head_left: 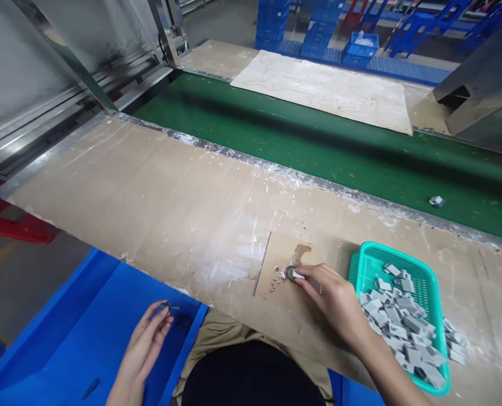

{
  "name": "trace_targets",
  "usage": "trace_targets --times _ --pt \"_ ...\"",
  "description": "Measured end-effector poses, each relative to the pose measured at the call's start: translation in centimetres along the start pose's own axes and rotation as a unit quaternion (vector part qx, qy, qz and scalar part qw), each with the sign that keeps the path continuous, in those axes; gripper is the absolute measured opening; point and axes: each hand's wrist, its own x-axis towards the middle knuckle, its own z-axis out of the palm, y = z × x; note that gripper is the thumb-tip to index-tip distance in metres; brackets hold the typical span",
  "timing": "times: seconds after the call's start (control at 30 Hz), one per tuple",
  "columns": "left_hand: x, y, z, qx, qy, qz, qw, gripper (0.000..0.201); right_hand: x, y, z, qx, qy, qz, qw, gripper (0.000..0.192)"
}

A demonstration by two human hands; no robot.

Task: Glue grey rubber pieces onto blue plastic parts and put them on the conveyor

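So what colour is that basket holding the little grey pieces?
The basket is teal green, clearest in the head view.

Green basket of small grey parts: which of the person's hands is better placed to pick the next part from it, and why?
Probably the right hand: it rests on the bench right beside the green basket, pressing a small piece. The left hand is far off over the blue bin, holding something thin.

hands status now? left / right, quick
Left hand: fingers pinched on a small dark piece over the blue bin.
Right hand: closed on a small grey part, pressing it on the worktable beside the green basket.
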Motion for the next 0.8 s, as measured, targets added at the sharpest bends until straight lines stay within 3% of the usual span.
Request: trace_targets --times 0.1,0.23,0.4,0.5,0.63,0.8 --pt "-2.0 1.2 1.1 -0.05 -0.022 -0.013 0.998 0.045 0.1 0.1 0.3 0.005 -0.002 0.004 1.0 0.022" --pt "-4.0 2.1 3.7 -0.136 -0.12 -0.024 0.983 0.035 0.2 -0.2 0.2 0.022 0.011 0.023 0.999 0.022" --pt "-5.3 2.1 8.8 -0.119 -0.242 0.0 0.963 0.027 -0.2 -1.7 -1.2 0.123 0.047 0.104 0.986 0.023" --pt "-6.1 1.6 12.4 -0.128 -0.318 -0.024 0.939 0.034 -0.6 -3.3 -1.7 0.252 0.065 0.175 0.95 0.024" --pt "-7.9 0.7 16.1 -0.127 -0.346 -0.049 0.928 0.031 -1.3 -5.2 -1.7 0.335 0.082 0.225 0.911 0.022" --pt "-10.0 0.0 17.8 -0.112 -0.35 -0.038 0.929 0.023 -2.1 -5.9 -1.1 0.341 0.116 0.214 0.908 0.02"
